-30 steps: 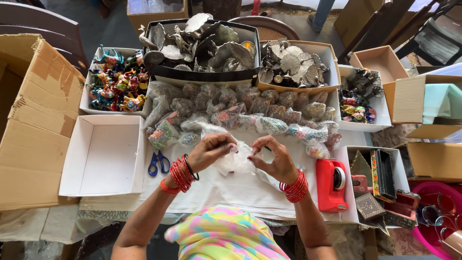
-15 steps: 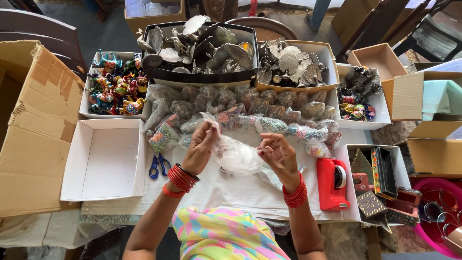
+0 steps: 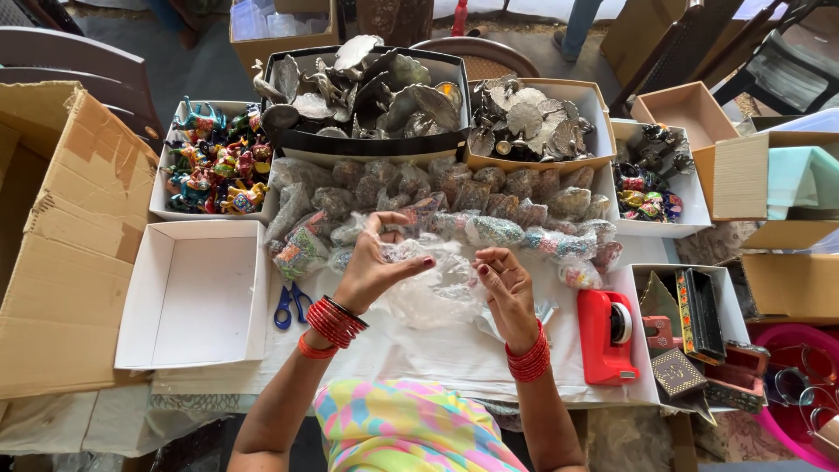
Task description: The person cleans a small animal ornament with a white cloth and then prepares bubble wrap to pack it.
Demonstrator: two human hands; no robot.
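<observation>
- a big brown cardboard box (image 3: 61, 253) stands open at the far left edge of the table, flaps spread.
- a white cloth-covered table (image 3: 419, 350) carries everything else.
- a black tray of silver-grey metal figures (image 3: 371, 92) sits at the back centre, with a tan box of similar metal pieces (image 3: 533, 122) touching its right side.
- an empty white box (image 3: 197, 293) lies at the left front, just beside blue-handled scissors (image 3: 291, 304).
- a white tray of bright painted figurines (image 3: 210, 166) sits behind that empty box.
- a row of small wrapped bundles (image 3: 472, 201) runs across the middle, in front of the metal trays.
- a crumpled clear plastic bag (image 3: 437, 288) is at the table's centre, between the two hands and in front of the bundles.
- a red tape dispenser (image 3: 607, 336) stands to the right of the bag.
- the left hand (image 3: 376, 267) is raised, fingers curled loosely and pinching the bag's upper edge.
- the right hand (image 3: 502, 284) is half open, fingertips bent toward the bag's right side; i cannot tell whether it grips the plastic.
- red bangles (image 3: 332, 319) ring both wrists.
</observation>
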